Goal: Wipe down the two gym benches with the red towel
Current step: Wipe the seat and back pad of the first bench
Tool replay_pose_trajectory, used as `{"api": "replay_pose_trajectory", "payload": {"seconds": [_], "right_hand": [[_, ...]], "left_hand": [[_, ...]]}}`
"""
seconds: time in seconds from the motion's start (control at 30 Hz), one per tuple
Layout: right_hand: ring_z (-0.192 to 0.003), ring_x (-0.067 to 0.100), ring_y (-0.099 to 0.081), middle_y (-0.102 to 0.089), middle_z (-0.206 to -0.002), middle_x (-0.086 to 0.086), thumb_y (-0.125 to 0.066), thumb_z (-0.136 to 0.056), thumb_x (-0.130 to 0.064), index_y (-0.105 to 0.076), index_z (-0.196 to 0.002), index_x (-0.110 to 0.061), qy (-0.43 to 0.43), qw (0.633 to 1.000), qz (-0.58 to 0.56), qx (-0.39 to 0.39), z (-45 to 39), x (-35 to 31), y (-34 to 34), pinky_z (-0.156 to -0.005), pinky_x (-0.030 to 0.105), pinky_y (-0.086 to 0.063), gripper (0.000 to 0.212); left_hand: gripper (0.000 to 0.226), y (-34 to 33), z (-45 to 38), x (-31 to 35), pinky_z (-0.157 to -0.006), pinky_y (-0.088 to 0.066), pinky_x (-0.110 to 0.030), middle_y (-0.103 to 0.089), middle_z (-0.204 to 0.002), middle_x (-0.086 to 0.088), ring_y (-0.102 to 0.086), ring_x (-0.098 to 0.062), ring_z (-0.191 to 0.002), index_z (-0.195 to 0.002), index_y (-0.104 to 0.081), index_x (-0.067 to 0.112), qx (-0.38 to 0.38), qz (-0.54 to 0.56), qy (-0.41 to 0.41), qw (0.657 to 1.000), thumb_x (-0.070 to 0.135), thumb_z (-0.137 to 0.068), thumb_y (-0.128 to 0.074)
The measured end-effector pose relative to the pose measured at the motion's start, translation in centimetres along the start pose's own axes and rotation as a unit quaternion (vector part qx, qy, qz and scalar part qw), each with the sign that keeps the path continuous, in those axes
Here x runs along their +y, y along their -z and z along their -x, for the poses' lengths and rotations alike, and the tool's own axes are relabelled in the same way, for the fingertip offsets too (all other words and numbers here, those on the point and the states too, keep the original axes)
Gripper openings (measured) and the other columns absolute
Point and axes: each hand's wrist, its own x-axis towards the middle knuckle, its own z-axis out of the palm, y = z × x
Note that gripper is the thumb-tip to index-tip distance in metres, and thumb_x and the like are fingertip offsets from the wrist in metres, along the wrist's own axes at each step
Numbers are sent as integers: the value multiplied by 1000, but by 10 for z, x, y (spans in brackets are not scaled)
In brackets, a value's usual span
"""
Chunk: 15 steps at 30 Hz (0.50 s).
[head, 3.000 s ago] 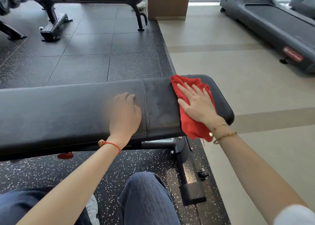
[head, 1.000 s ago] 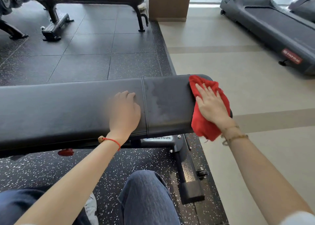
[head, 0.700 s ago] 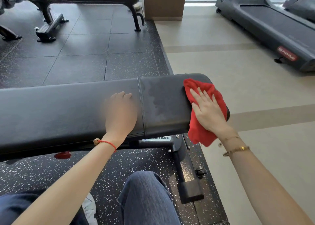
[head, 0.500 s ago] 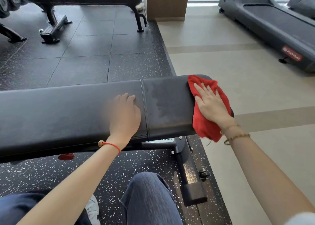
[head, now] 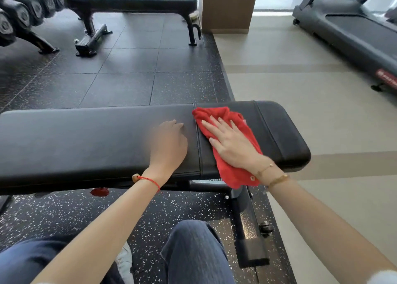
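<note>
A long black padded gym bench (head: 75, 142) stretches across the view in front of me. The red towel (head: 233, 173) lies on its right seat pad, just right of the seam, and hangs over the near edge. My right hand (head: 231, 143) presses flat on the towel with fingers spread. My left hand (head: 168, 145) rests palm down on the long pad, just left of the seam, holding nothing. A second black bench (head: 133, 1) stands at the back on the dark floor.
A dumbbell rack (head: 19, 15) lines the far left. A treadmill (head: 352, 32) sits at the upper right on the beige floor. A brown pillar (head: 228, 6) rises behind the far bench. My knees are below the near bench, beside its metal foot (head: 250, 236).
My right hand has slid the red towel leftward, from the right end of the seat pad to the seam. My left hand stays in place on the long pad.
</note>
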Motion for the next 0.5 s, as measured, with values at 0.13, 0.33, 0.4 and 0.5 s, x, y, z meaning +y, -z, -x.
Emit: {"api": "replay_pose_trajectory", "payload": {"seconds": [0.13, 0.33, 0.4, 0.5], "right_hand": [[-151, 15, -7, -11, -163, -10, -33, -104, -32, -17, -154, -36, 27, 1000, -1, -8, 20, -4, -4, -123, 40, 0, 53], [-152, 19, -5, -8, -164, -4, -30, -104, -33, -17, -155, -32, -12, 1000, 8, -12, -32, -44, -9, -122, 41, 4, 52], [-152, 19, -7, -11, -164, -5, -31, -104, -34, -18, -155, -32, 29, 999, 18, -2, -20, -59, -18, -122, 41, 3, 53], [-151, 15, -10, -15, -163, -9, -29, -103, -37, -18, -155, -34, 86, 996, 28, 12, 6, -67, -27, -123, 39, 1, 53]], "left_hand": [[33, 21, -1, -32, -111, -33, -47, -62, -128, -6, -50, -29, -126, -120, -66, 13, 55, -42, 5, 998, 18, -88, -57], [34, 36, -1, -74, -113, -27, -51, -58, -132, -10, -44, -33, -128, -123, -62, 13, 49, -81, 77, 993, 21, -91, -55], [35, 35, 0, -76, -114, -26, -51, -57, -133, -9, -43, -32, -129, -125, -61, 14, 50, -78, 85, 992, 22, -91, -55], [36, 34, 0, -77, -115, -26, -51, -56, -135, -8, -43, -31, -130, -125, -60, 14, 55, -67, 89, 992, 22, -91, -54]]}}
